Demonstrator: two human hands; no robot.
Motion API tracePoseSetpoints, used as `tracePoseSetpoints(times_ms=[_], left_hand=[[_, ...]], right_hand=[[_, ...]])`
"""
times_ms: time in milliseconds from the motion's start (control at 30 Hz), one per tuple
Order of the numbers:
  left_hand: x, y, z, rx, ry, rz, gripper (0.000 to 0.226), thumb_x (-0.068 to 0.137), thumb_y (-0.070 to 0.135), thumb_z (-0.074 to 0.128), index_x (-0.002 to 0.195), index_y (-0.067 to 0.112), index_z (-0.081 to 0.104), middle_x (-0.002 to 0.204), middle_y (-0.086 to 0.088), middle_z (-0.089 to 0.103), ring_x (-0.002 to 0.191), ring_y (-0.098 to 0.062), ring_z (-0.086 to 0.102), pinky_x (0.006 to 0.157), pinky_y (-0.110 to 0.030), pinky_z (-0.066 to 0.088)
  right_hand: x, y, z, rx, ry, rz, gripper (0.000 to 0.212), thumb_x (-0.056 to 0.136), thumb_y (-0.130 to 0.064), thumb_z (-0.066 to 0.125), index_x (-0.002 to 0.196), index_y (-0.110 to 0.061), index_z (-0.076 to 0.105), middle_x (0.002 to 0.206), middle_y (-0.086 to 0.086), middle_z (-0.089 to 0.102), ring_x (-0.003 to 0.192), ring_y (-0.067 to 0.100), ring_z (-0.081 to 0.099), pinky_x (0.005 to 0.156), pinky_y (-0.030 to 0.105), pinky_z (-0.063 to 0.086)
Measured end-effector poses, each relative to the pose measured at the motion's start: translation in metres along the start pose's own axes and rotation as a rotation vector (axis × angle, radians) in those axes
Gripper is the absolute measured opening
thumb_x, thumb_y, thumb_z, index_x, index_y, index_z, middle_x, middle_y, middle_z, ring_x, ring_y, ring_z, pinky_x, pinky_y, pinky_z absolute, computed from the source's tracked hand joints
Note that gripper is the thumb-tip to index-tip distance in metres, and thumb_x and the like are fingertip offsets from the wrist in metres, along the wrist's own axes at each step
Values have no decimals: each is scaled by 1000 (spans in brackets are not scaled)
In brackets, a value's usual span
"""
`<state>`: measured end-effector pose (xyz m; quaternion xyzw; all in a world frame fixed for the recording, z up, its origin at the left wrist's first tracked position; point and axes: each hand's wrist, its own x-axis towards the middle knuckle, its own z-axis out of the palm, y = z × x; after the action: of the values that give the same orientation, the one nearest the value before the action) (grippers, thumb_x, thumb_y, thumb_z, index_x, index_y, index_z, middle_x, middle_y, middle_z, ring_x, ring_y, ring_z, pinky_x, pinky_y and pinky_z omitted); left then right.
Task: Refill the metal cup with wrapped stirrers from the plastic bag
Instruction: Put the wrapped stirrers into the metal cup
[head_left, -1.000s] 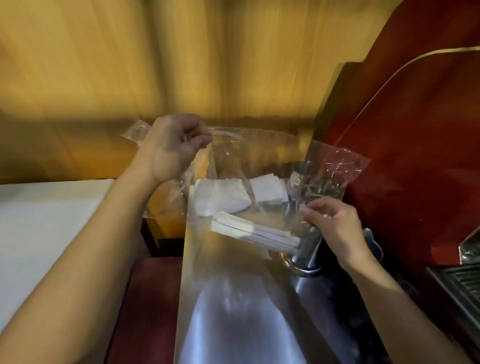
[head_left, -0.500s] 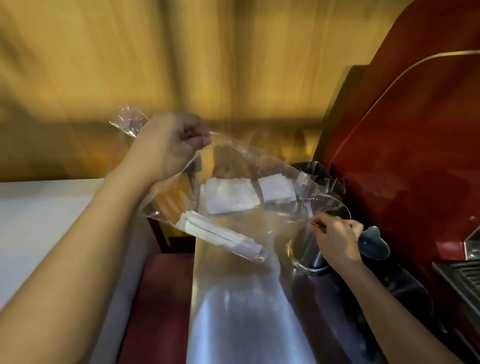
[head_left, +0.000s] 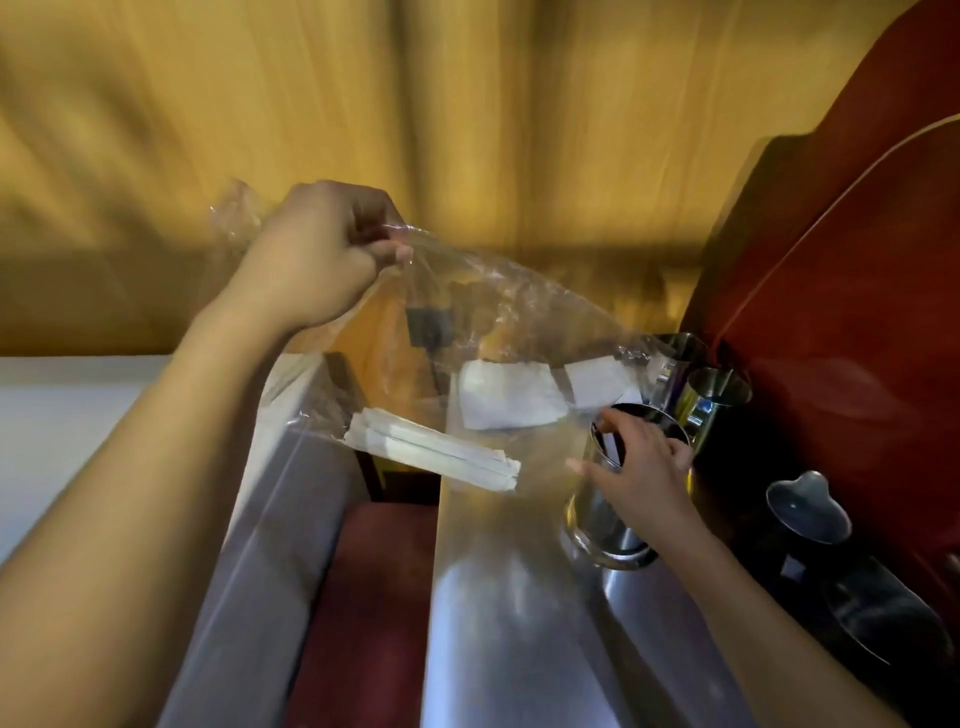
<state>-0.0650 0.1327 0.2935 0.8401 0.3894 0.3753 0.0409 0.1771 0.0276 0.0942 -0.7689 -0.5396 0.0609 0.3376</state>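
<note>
My left hand (head_left: 317, 254) is raised and pinches the top edge of a clear plastic bag (head_left: 483, 322), which hangs slanting down to the right. A small bundle of white paper-wrapped stirrers (head_left: 431, 449) lies inside the bag's lower left part. My right hand (head_left: 641, 470) grips the rim and side of a shiny metal cup (head_left: 602, 514) standing on the steel counter (head_left: 509, 623); the bag's lower end reaches the cup's mouth. The inside of the cup is mostly hidden by my fingers.
Two more metal cups (head_left: 711, 400) stand just behind the held one. A metal pitcher (head_left: 810, 506) sits to the right, against a dark red machine (head_left: 857, 312). White labels (head_left: 509, 400) show on the bag. A wooden wall rises behind; a white surface (head_left: 57, 410) lies left.
My right hand let go of the bag's right edge and dropped onto the metal cup. My left hand lifted the bag higher, and the stirrer bundle slid toward the bag's lower left.
</note>
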Motion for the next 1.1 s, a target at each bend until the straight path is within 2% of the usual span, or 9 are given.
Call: tracePoseSetpoints(times_ms=[67, 133, 233, 400, 567, 733, 867, 967, 1100], left_hand=[[6, 2, -8, 4, 25, 1, 5, 82, 13, 65, 84, 13, 69, 74, -4, 61, 75, -19, 53, 71, -29, 41], [12, 4, -16, -22, 53, -2, 5, 81, 11, 64, 83, 14, 69, 70, 1, 59, 71, -13, 52, 66, -23, 40], [22, 7, -26, -72, 107, -5, 8, 79, 9, 63, 81, 16, 67, 66, 8, 59, 61, 2, 52, 58, -9, 35], [39, 16, -34, -159, 158, 35, 8, 78, 4, 63, 84, 4, 68, 66, 7, 59, 62, -1, 54, 62, -16, 40], [57, 31, -24, -214, 141, 131, 10, 78, 6, 66, 86, 1, 68, 67, 7, 59, 61, 1, 52, 66, -23, 42], [70, 51, 6, -358, 123, 188, 10, 79, 6, 66, 85, -2, 67, 66, 4, 59, 53, 7, 53, 59, -11, 39], [75, 68, 37, -463, 50, 190, 10, 79, 3, 65, 84, -6, 65, 66, 1, 59, 58, -4, 53, 63, -23, 43], [75, 75, 60, -535, -12, 178, 4, 79, 3, 66, 78, 6, 64, 67, -1, 60, 62, -13, 53, 66, -28, 43], [79, 82, 80, -626, -52, 205, 19, 78, 6, 66, 68, 22, 62, 66, 1, 61, 56, 1, 55, 63, -21, 44]], right_hand=[[1, -13, -6, 227, -74, 39, 58, 72, -48, 69, 123, -33, 46, 119, -12, 47, 116, 11, 31, 96, 34, 19], [2, -29, -11, 503, -123, 16, 36, 73, -38, 72, 106, -39, 57, 115, -10, 54, 111, 9, 41, 92, 31, 31], [2, -52, -23, 796, -29, -30, 15, 81, -16, 66, 78, -30, 69, 89, -5, 69, 87, 4, 61, 83, 29, 42], [10, -61, -51, 991, 163, 10, 16, 89, -19, 55, 77, -20, 66, 75, -3, 72, 81, 14, 67, 75, 27, 51], [23, -51, -95, 1008, 399, -15, 15, 88, -24, 56, 75, -25, 64, 70, -2, 72, 73, 18, 66, 67, 24, 53], [20, -28, -131, 937, 553, -61, 20, 86, -30, 55, 68, -29, 65, 68, -2, 69, 72, 20, 66, 68, 30, 53], [14, -7, -148, 954, 632, -20, 21, 87, -24, 57, 67, -24, 63, 64, -2, 67, 68, 20, 62, 68, 31, 50], [6, 7, -156, 945, 686, 31, 21, 89, -18, 56, 69, -21, 60, 56, -5, 66, 61, 15, 60, 77, 34, 52], [-4, 14, -172, 896, 756, 35, 23, 89, -19, 56, 67, -24, 60, 56, -7, 67, 64, 17, 59, 77, 36, 51]])
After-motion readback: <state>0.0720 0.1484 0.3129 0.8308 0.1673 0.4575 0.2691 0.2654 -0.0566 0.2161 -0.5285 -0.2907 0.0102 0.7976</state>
